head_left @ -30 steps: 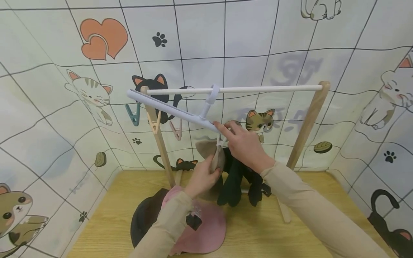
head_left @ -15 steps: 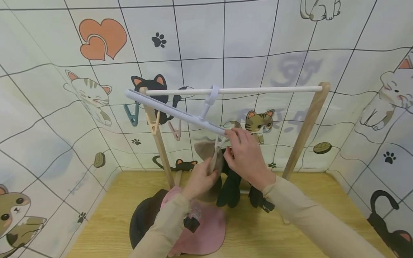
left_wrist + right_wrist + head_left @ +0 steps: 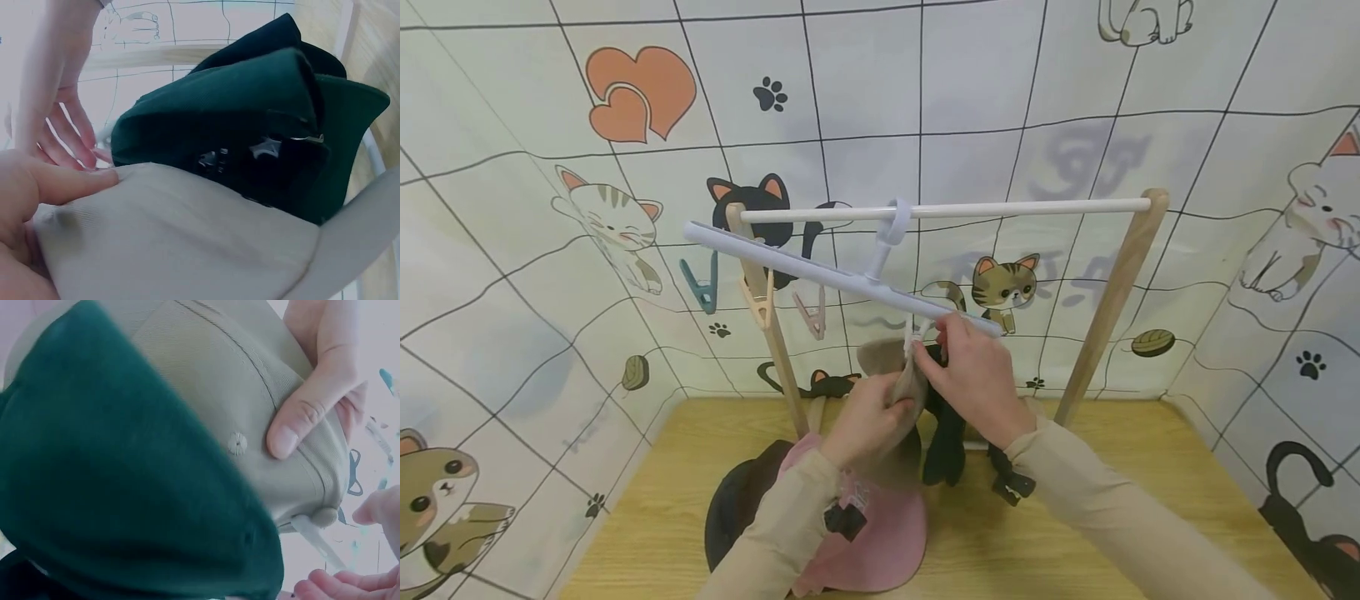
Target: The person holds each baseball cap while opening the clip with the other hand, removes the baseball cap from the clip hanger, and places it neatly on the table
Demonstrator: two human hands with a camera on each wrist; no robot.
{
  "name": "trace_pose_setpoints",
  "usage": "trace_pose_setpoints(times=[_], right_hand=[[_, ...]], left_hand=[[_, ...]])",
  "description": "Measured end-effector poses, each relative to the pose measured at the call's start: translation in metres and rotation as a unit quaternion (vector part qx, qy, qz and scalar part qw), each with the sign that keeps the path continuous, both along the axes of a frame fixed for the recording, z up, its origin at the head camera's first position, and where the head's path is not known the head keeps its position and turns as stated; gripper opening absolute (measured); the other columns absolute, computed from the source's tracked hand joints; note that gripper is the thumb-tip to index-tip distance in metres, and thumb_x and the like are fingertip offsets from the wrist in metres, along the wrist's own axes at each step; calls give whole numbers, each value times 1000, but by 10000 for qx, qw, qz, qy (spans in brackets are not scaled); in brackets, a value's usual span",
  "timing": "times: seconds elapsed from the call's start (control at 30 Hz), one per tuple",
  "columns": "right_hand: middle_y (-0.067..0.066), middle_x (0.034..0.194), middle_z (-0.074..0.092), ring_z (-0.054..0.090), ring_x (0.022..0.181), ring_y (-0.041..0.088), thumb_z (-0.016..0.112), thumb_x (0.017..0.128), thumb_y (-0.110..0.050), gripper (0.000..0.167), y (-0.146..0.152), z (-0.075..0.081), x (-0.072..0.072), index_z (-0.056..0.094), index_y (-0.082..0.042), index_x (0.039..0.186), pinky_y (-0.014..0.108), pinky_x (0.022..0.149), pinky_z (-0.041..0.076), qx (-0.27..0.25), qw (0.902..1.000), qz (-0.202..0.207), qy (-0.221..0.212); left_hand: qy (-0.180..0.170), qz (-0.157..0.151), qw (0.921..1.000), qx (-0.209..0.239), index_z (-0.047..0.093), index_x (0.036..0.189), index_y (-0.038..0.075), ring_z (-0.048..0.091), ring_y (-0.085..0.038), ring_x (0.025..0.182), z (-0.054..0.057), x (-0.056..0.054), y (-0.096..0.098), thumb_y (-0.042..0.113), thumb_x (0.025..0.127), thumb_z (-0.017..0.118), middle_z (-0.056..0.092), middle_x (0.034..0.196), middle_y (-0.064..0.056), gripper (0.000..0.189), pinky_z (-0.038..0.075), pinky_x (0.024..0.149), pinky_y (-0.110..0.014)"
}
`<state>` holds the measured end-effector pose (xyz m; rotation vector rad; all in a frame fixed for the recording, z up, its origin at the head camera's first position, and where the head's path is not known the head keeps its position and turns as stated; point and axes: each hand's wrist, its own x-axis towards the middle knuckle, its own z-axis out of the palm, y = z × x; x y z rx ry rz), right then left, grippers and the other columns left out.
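Observation:
My left hand point(image 3: 868, 417) grips a beige cap point(image 3: 206, 381) near its top, thumb on the outer fabric. At the cap's top is a white clip point(image 3: 913, 335) below a lavender hanger point(image 3: 820, 271), which hooks over the white rail. My right hand point(image 3: 973, 371) is beside this clip, just under the hanger's lower right arm. In the right wrist view its thumb and fingers are spread apart, with the clip beyond them. A dark green cap point(image 3: 219, 106) hangs close against the beige one; its upper attachment is hidden.
Teal point(image 3: 702, 287), peach point(image 3: 760, 302) and pink point(image 3: 811, 315) clips hang from the hanger's left arm. A pink cap point(image 3: 887, 542) and a dark cap point(image 3: 737, 500) lie on the wooden table point(image 3: 647, 508). Wooden posts point(image 3: 1108, 317) support the white rail point(image 3: 1037, 208).
My right hand has come off the hanger's right end and moved down toward the white clip. The hanger has swung slightly, its left end lower. My left hand keeps hold of the beige cap.

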<state>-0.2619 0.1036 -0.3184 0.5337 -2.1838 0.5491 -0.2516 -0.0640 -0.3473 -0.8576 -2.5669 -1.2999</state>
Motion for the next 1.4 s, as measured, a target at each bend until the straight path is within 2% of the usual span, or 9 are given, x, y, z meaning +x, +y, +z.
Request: trace_pose_setpoints(times=[0.13,0.27,0.37,0.47,0.73,1.03,1.23,1.4], right_hand=[[3,72,56,48,50,16,71,87,-30,32,-2,0,-1,57,-2,95,34,44,40,-153,9996,-122,-183],[3,70,57,48,50,16,71,87,-36,38,-2,0,-4,57,-1,95,35,44,39,-298,9983,-205,-464],[2,69,60,52,52,17,70,87,-40,41,-2,3,-7,58,-2,94,35,45,40,-447,9963,-219,-703],[3,69,62,56,54,19,69,87,-42,42,-3,6,-9,56,-2,93,35,47,41,-726,9927,-154,-949],[6,72,59,51,60,23,69,87,-38,38,-8,16,-12,48,-6,89,35,57,36,-1629,9696,46,-1827],[11,84,57,55,75,27,71,85,-28,36,-14,20,-13,49,-2,96,35,63,39,-2264,9430,140,-2434],[11,85,59,56,79,27,71,84,-26,34,-17,16,-15,51,-3,96,34,65,39,-2718,9300,170,-2468],[10,84,59,56,78,25,72,82,-25,32,-19,14,-17,52,-3,94,34,64,39,-2894,9276,174,-2356]], left_hand=[[-69,-63,9998,-202,59,76,5,45,-11,60,6,1,2,-2,86,66,54,65,3,14,39,57,-26],[-141,-260,9992,-279,56,71,6,41,-8,57,9,1,3,-2,86,67,48,61,6,20,37,56,-23],[-150,-398,9987,-298,53,68,6,39,-6,55,10,1,4,-1,87,66,44,59,7,24,35,56,-22],[-61,-363,9988,-314,53,68,6,39,-5,55,11,1,5,-2,86,67,43,59,7,23,35,55,-22],[10,-203,9991,-367,55,70,6,40,-6,55,10,1,8,-3,85,67,42,57,7,21,35,54,-21],[75,-2,9991,-423,56,73,5,42,-8,56,6,2,9,-3,86,66,44,58,6,18,35,53,-22],[-1,16,9990,-452,55,74,5,41,-8,54,7,4,9,-3,88,65,43,58,5,19,34,53,-22],[-95,-6,9989,-465,54,74,6,39,-8,53,7,5,9,-2,88,64,40,58,6,19,33,53,-22]])
